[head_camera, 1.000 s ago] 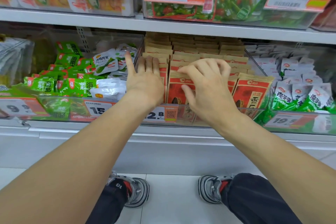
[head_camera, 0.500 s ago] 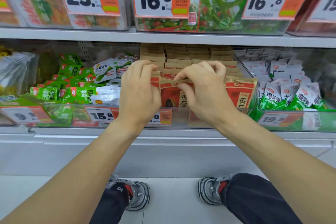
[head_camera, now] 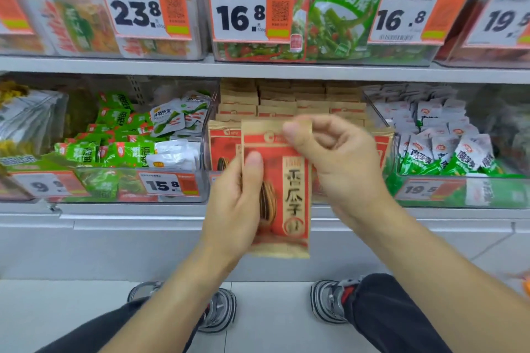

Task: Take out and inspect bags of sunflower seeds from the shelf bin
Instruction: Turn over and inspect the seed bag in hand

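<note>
A red and tan bag of sunflower seeds is held upright in front of the shelf, its printed face toward me. My left hand grips its left edge, thumb on the front. My right hand pinches the bag's top right corner between thumb and fingers. Behind it, the clear shelf bin holds several more rows of the same bags, standing upright.
A bin of green and white packets is on the left, another with white and green packets on the right. Price tags hang on the bin fronts. An upper shelf carries more bins. My shoes stand on the tiled floor below.
Both hands reached into the bin, took one bag by its top edge, and lifted it out toward me. It now hangs in front of the bin.
</note>
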{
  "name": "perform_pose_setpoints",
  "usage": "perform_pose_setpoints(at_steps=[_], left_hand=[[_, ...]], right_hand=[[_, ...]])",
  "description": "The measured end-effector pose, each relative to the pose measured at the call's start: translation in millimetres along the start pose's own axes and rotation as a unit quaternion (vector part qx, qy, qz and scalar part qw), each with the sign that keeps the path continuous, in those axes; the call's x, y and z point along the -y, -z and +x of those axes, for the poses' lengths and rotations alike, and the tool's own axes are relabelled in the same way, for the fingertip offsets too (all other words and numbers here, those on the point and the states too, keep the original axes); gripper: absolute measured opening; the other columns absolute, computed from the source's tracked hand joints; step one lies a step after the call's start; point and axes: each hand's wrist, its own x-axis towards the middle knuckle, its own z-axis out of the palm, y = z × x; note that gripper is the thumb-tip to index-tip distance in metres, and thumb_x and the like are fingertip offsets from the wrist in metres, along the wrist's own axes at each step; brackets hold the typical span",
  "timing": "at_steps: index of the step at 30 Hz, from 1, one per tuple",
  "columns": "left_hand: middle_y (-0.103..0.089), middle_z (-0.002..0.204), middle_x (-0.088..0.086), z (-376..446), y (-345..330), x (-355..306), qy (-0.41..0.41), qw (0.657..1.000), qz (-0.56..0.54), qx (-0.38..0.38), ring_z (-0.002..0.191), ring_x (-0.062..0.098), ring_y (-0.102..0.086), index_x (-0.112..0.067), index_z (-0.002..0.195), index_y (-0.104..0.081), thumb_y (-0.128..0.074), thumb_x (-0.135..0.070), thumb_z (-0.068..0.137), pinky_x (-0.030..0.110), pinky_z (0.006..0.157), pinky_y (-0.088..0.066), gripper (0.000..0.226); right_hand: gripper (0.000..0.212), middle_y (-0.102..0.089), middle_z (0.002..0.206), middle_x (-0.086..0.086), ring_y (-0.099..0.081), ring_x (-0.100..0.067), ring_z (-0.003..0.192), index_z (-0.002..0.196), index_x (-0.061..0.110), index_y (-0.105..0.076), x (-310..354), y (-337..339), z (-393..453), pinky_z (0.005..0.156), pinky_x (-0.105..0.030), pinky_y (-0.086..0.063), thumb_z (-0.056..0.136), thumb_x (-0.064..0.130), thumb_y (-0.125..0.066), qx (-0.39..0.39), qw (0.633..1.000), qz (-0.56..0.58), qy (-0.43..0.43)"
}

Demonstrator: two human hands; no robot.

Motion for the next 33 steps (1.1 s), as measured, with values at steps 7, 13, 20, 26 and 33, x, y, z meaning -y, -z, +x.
perform_pose_setpoints(at_steps=[7,13,20,26,33], left_hand=[[-0.065,0.059,0.014,-106.7,-9.6,49.6,0.272,0.962,-0.005,-0.033,0.052,0.013,-0.058,-0.004,0.076,-0.068,-0.047,-0.05,0.094,0.026,0.052,-0.048,0.053],[-0.066,0.061,0.022,-162.0,-11.0,82.1,0.395,0.919,-0.017,0.001,0.054,0.024,-0.056,-0.002,0.064,-0.067,-0.057,-0.043,0.094,0.033,0.056,-0.045,0.051],[-0.075,0.078,0.022,-177.9,-18.7,91.0,0.479,0.876,-0.053,-0.011,0.066,0.032,-0.069,-0.003,0.08,-0.075,-0.055,-0.044,0.097,0.041,0.068,-0.056,0.049],[-0.078,0.091,0.013,-181.8,-18.1,97.6,0.472,0.87,-0.044,0.134,0.087,0.031,-0.076,-0.01,0.107,-0.07,-0.058,-0.045,0.088,0.041,0.08,-0.061,0.041],[-0.077,0.089,0.019,-196.0,-23.1,102.8,0.491,0.867,-0.056,0.069,0.081,0.034,-0.076,-0.004,0.108,-0.07,-0.06,-0.037,0.087,0.045,0.08,-0.061,0.039]], right_hand=[[0.037,-0.074,0.086,-0.015,-0.069,-0.022,0.075,0.099,0.001,-0.067,-103.1,27.9,-85.7,0.076,-0.032,-0.057,0.089,0.037,-0.066,-0.032,0.956,0.037,-0.288],[0.041,-0.074,0.093,-0.016,-0.07,-0.022,0.085,0.104,-0.01,-0.063,-142.9,53.8,-162.6,0.078,-0.027,-0.057,0.101,0.031,-0.055,-0.024,0.917,0.011,-0.398],[0.028,-0.073,0.107,-0.024,-0.074,-0.029,0.089,0.114,-0.001,-0.067,-154.7,76.1,-176.7,0.072,-0.03,-0.061,0.09,0.012,-0.071,0.052,0.894,0.002,-0.445],[0.016,-0.078,0.088,-0.013,-0.076,-0.029,0.082,0.097,0.003,-0.074,-163.3,94.5,-162.4,0.068,-0.034,-0.063,0.093,0.017,-0.068,-0.011,0.921,-0.083,-0.382],[0.033,-0.076,0.106,-0.011,-0.076,-0.026,0.092,0.119,0.017,-0.069,-165.2,102.7,-155.3,0.077,-0.036,-0.064,0.087,0.017,-0.078,0.095,0.889,-0.087,-0.44]])
